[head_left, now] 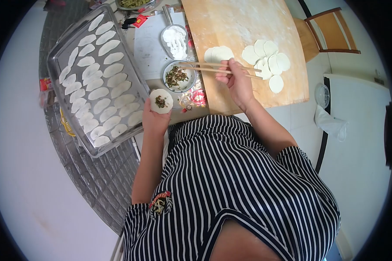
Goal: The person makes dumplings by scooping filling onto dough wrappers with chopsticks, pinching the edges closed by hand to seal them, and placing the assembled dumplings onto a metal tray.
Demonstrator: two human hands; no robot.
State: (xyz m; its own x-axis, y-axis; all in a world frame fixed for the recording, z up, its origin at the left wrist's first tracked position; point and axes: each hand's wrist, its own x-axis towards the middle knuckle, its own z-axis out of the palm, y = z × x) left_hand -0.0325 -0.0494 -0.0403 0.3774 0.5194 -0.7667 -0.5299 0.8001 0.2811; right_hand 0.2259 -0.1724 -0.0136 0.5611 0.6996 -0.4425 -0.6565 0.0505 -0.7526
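On my left hand (156, 121) rests a round dough wrapper (167, 106) with a small heap of chopped filling (161, 101) at its middle. My right hand (236, 79) is closed around a pair of chopsticks (209, 67), whose tips reach over the rim of a white bowl (192, 81). Chopped filling (177, 77) lies in that bowl. Right of my right hand, loose round wrappers (276, 84) lie on the wooden board (257, 21). More wrappers (218, 53) overlap in a stack just above the chopsticks.
A glass tray (139, 78) at the left holds several rows of filled dumplings (98, 93). Above the bowl stands a scoop of white flour (175, 41). A dish of green food (134, 3) is at the top edge, and a wooden chair (335, 32) is at the right.
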